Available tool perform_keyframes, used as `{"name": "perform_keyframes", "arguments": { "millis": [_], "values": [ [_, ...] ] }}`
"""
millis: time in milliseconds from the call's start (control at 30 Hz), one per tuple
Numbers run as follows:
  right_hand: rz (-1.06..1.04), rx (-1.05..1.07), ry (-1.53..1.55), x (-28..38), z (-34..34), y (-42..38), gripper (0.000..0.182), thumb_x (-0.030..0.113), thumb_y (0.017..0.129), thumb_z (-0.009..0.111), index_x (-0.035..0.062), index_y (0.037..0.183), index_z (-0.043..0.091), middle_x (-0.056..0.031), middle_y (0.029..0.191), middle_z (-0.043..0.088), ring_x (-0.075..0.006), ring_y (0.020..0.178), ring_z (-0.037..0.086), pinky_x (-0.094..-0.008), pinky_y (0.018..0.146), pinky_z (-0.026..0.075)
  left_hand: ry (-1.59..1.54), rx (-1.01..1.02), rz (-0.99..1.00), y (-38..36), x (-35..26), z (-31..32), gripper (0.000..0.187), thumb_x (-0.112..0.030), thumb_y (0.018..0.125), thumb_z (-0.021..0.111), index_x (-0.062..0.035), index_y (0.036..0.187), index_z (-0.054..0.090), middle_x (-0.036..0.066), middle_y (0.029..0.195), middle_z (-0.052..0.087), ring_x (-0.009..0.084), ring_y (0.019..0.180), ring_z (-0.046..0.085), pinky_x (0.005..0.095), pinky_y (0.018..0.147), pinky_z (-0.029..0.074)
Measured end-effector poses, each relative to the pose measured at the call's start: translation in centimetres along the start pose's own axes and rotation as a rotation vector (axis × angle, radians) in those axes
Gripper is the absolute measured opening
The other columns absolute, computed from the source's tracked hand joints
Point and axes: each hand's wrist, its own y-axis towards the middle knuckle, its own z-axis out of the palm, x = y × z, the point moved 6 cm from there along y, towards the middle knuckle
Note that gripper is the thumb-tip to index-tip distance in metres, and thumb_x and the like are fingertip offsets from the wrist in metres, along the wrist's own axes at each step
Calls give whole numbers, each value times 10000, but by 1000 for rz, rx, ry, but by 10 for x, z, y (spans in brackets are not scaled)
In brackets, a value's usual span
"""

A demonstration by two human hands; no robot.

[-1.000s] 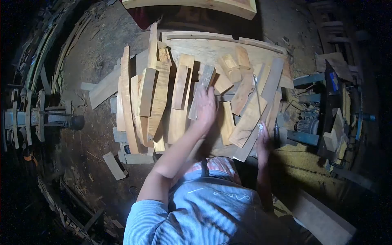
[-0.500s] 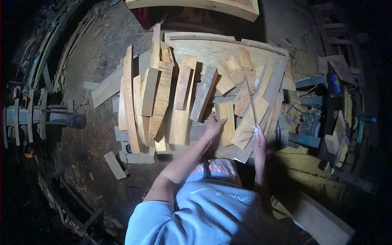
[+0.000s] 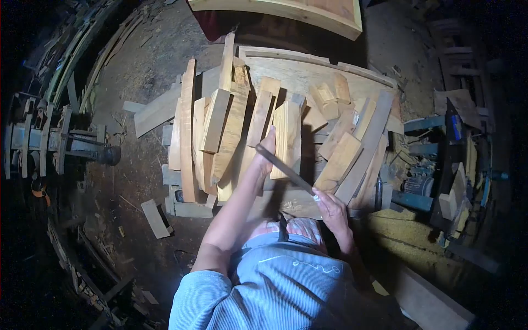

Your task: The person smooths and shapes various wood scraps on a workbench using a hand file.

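Note:
My left hand [image 3: 265, 155] is closed on the left side of a pale wood block [image 3: 286, 140], which stands over the middle of the table among other pieces. My right hand [image 3: 331, 212] grips the near end of a long, thin dark tool [image 3: 289, 173], with something white at the fingers. The tool slants up and left, its far end in front of my left hand. Just right of the block lie a light board [image 3: 339, 162] and a long grey board [image 3: 366, 148].
Several wood pieces cover the left of the worktable [image 3: 269, 60], including a long narrow strip [image 3: 187, 132]. A wooden frame [image 3: 286, 12] stands beyond it. A motor [image 3: 419, 186] is at the right, and a loose offcut [image 3: 155, 219] lies on the floor.
My left hand has moved left with the pale block, now over the dark-faced piece. The tool has swung from nearly upright to a leftward slant. The view has shifted slightly.

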Motion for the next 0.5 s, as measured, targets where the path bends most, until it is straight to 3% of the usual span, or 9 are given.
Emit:
{"name": "perform_keyframes", "arguments": {
  "millis": [100, 167, 233, 300, 400, 433, 467, 500],
  "values": [
    [53, -28, -163, -17, 2, 3, 346, 59, 800, 585, 141, 1136, 588, -119, 811, 614, -269, 665, 614, -348, 586, 490, -71, 140, -83, 5, 14, -4, 610, -529, 895, 358, -27, 1227, 459, 117, 1072, 583, 206, 925, 580, 320, 780, 485],
    [42, -148, -179, -26, -6, 17, 327, 99, 826, 563, 159, 1147, 581, -124, 781, 600, -260, 651, 611, -359, 571, 487, -120, 319, -168, -9, 19, 4, 589, -522, 907, 333, -50, 1238, 458, 95, 1090, 582, 191, 938, 576, 332, 804, 475],
    [24, -197, -151, -26, -13, 19, 328, 115, 831, 561, 174, 1152, 578, -122, 757, 591, -266, 636, 606, -369, 559, 484, -121, 312, -186, -18, 22, 4, 594, -525, 907, 325, -39, 1220, 464, 110, 1072, 584, 197, 906, 590, 342, 776, 491],
    [5, 45, -256, -22, -2, 14, 337, 146, 831, 567, 202, 1163, 569, -120, 709, 568, -291, 616, 598, -390, 537, 474, -56, 233, -155, -22, 21, 1, 593, -526, 909, 311, -38, 1204, 475, 113, 1047, 592, 193, 871, 604, 337, 742, 510],
    [-102, 148, -274, -6, 1, 17, 336, 160, 838, 556, 225, 1167, 565, -109, 646, 529, -296, 575, 585, -400, 509, 468, -130, 285, -132, -28, 19, 3, 583, -513, 917, 302, -46, 1228, 461, 100, 1054, 593, 175, 876, 603, 320, 733, 512],
    [27, 127, -335, -33, 3, 18, 310, 179, 872, 516, 185, 1179, 557, -123, 743, 596, -267, 657, 618, -368, 568, 493, -130, 353, -279, -31, 24, 3, 548, -480, 931, 297, -60, 1244, 455, 89, 1076, 589, 165, 885, 602, 311, 728, 513],
    [24, 130, -335, -53, 5, 22, 310, 179, 872, 516, 185, 1179, 557, -123, 743, 596, -267, 657, 618, -368, 568, 493, -133, 351, -278, -34, 25, 3, 548, -480, 931, 297, -60, 1244, 455, 89, 1076, 589, 165, 885, 602, 311, 728, 513],
    [128, -52, -200, -71, -6, 32, 308, 186, 891, 491, 158, 1193, 543, -133, 847, 613, -246, 721, 627, -348, 618, 499, -149, 364, -245, -40, 23, 4, 556, -484, 926, 316, -48, 1244, 450, 107, 1093, 580, 189, 912, 593, 323, 764, 499]
  ]
}}
